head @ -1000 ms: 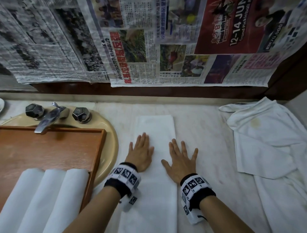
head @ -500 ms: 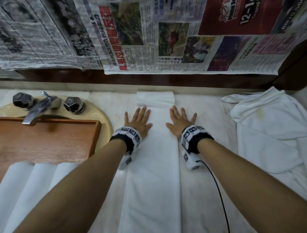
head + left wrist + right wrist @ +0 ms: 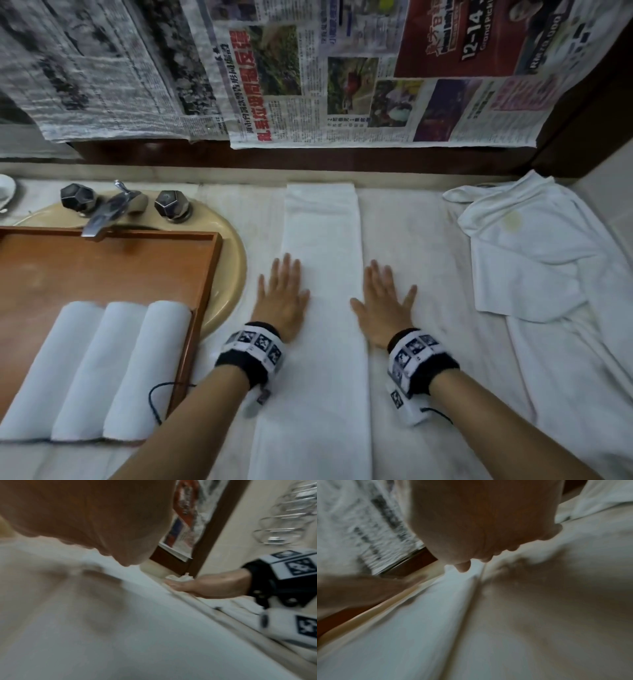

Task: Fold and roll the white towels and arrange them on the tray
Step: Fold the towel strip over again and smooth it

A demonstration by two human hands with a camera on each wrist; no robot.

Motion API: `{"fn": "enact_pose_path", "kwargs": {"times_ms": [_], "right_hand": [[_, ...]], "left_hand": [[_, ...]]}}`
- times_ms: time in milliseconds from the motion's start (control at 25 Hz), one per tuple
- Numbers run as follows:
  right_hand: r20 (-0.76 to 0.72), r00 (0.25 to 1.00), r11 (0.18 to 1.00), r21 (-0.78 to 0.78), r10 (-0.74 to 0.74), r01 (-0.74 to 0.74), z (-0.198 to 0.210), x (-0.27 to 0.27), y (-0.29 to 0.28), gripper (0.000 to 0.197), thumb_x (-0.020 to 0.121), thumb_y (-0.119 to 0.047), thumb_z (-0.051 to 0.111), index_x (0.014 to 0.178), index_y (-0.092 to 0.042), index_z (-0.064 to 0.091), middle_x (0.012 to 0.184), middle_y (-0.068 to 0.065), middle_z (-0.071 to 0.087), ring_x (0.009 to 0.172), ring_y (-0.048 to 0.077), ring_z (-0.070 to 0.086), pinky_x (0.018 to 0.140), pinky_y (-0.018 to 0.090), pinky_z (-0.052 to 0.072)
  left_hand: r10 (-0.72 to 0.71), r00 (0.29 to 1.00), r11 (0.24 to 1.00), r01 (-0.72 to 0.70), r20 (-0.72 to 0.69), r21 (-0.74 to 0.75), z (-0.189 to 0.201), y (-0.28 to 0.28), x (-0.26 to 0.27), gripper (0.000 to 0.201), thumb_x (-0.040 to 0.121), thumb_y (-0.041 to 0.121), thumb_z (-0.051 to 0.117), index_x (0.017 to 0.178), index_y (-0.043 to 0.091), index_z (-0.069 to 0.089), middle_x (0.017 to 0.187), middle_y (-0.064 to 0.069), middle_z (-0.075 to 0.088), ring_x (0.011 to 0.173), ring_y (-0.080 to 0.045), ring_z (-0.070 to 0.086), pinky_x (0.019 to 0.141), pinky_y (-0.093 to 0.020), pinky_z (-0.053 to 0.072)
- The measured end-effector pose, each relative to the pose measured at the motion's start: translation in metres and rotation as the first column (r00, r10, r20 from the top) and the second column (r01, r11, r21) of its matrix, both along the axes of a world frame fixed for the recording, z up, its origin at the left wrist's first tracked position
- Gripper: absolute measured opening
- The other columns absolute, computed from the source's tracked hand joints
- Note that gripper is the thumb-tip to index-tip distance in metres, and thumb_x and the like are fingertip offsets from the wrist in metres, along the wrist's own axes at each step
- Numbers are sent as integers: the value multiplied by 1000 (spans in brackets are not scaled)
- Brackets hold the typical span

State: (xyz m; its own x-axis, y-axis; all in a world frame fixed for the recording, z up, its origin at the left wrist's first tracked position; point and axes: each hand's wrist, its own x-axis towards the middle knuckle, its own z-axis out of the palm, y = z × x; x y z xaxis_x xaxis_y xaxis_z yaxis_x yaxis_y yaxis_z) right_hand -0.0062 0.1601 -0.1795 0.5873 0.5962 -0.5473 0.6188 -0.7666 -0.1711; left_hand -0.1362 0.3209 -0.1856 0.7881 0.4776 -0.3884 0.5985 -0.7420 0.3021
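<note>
folded towel (image 3: pixel 322 308): white matt cloth, centre | rolled towels (image 3: pixel 96 370): same cloth, lower left | tray (image 3: pixel 113 270): reddish smooth wood | counter (image 3: pixel 411 240): pale stone, faint sheen | tap (image 3: pixel 102 216): shiny metal | newspaper (image 3: pixel 308 85): crinkled matt paper, top

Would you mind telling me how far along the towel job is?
Done: three rolled towels lie side by side on the tray. In hand: the left hand and right hand press flat along the edges of a folded towel, not yet rolled. Left: a loose pile of towels on the right.
</note>
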Motion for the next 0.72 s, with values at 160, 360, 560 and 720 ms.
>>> {"fn": "enact_pose_path", "kwargs": {"times_ms": [160, 360, 560, 720], "right_hand": [[-50, 994, 995, 14, 95, -94, -12, -54, -35, 65, 103, -47, 15, 151, -22, -21, 154, -10, -34, 143, 13, -28, 111, 66, -10], [-25, 997, 997, 18, -70, 70, 3, -78, -54, 65, 103, -46, 14, 150, -19, -22, 153, -7, -36, 144, 15, -28, 110, 66, -13], [-19, 999, 998, 51, -28, 29, -20, -117, -87, 62, 103, -44, 14, 151, -25, -20, 151, -11, -37, 143, 13, -28, 110, 68, -9], [57, 990, 991, -24, -127, 128, -11, -123, -100, 64, 102, -45, 12, 149, -21, -25, 152, -7, -37, 143, 17, -29, 109, 70, -11]], "left_hand": [[-139, 989, 990, 138, -49, -22, -20, -41, -56, 58, 104, 43, 12, 151, 30, -19, 154, 7, -34, 142, -16, -30, 118, -48, -12], [37, 998, 999, -39, -53, -29, 0, -37, -86, 58, 105, 36, 16, 153, 23, -15, 157, 1, -27, 146, -22, -22, 118, -48, -9], [-98, 993, 994, 100, -62, 34, -20, -73, -143, 59, 97, 47, -1, 151, 30, -19, 154, 9, -33, 144, -17, -26, 117, -52, -12], [103, 992, 995, -104, -74, -2, -12, -68, -162, 59, 104, 39, 11, 151, 19, -19, 155, 2, -31, 145, -20, -25, 116, -52, -14]]}}
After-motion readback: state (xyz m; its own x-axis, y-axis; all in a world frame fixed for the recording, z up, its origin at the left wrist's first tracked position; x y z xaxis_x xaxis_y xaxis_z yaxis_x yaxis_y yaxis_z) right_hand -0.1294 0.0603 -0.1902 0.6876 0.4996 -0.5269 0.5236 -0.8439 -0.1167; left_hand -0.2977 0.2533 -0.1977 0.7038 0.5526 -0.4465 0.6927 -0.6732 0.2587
